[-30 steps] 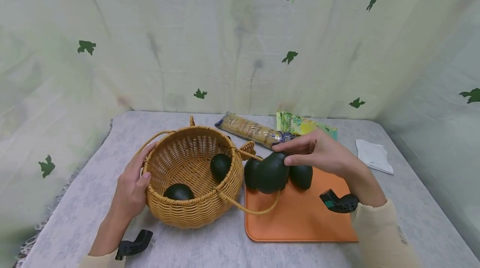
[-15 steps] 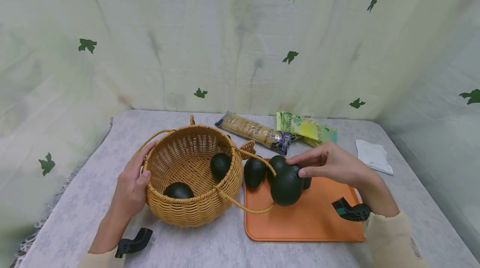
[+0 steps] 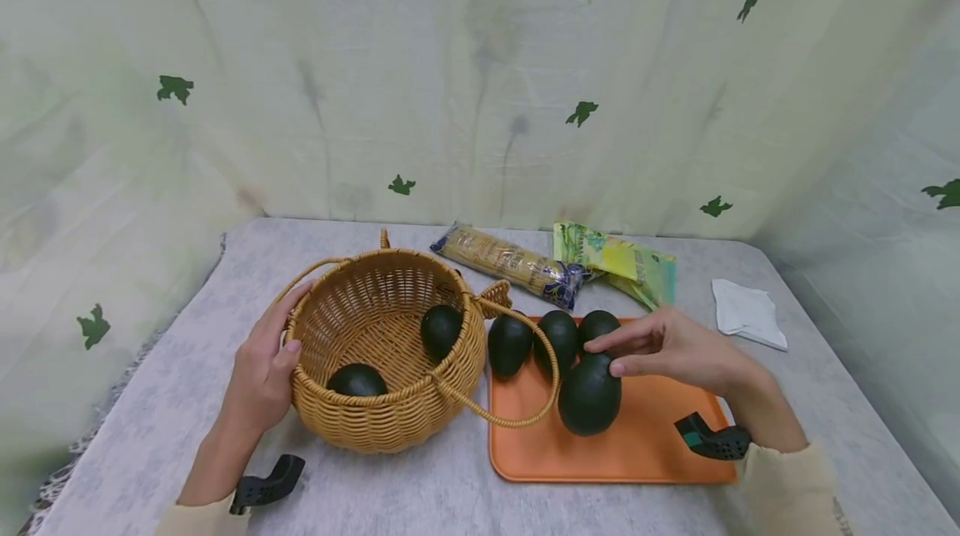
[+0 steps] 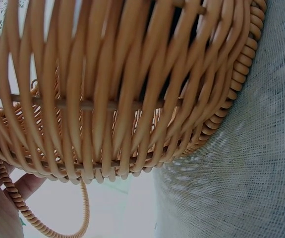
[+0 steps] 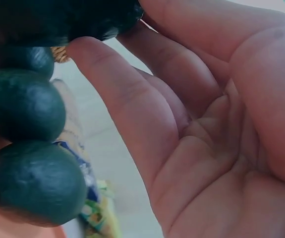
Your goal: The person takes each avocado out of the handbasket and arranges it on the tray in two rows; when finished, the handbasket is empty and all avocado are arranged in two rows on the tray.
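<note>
Over the last second the right hand (image 3: 678,350) had carried the avocado (image 3: 589,393) from beside the wicker basket (image 3: 390,353) rightward and down onto the orange tray (image 3: 645,444), where it now lay near three others, so the move out of the basket looked all but done. The left hand (image 3: 262,369) stayed curled over the basket's left rim on the counter (image 3: 420,494), gripping it. The avocado was dark green, smooth and egg-shaped, the right hand's fingertips (image 3: 617,367) still pinching its top.

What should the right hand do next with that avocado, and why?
Probably let go. The avocado already sits on the orange tray beside three others, and the right hand only pinches its top with fingertips.
</note>
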A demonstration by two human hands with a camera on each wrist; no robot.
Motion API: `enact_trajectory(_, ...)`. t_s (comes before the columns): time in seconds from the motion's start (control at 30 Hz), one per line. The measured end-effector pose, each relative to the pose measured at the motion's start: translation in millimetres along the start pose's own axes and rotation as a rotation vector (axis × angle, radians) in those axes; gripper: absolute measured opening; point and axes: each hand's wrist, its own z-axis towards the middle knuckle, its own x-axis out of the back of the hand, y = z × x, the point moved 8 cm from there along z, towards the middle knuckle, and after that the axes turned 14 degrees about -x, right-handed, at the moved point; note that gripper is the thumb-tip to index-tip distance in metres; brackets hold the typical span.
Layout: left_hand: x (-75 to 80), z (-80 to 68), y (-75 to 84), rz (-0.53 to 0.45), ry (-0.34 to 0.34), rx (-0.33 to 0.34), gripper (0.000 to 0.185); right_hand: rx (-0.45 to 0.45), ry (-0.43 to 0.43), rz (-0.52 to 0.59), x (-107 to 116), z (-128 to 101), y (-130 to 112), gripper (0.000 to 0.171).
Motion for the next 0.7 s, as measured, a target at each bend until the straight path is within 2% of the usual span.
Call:
enact_trajectory(0.13,0.3,-1.1,-0.2,0.003,-0.003,0.006,0.062,-0.003,-0.014,0.001,-6,5,7,0.035)
enact_trajectory(0.5,1.6,0.5,1.9,0.01,0.008,-0.011,0.062,-0.089,-0.097,0.021,-32,23,23,0.032)
enact_trajectory(0.7,0.7,0.3,0.8,0.012,0.003,-0.004,0.062,-0.083,-0.148,0.063,-44,30,23,0.033)
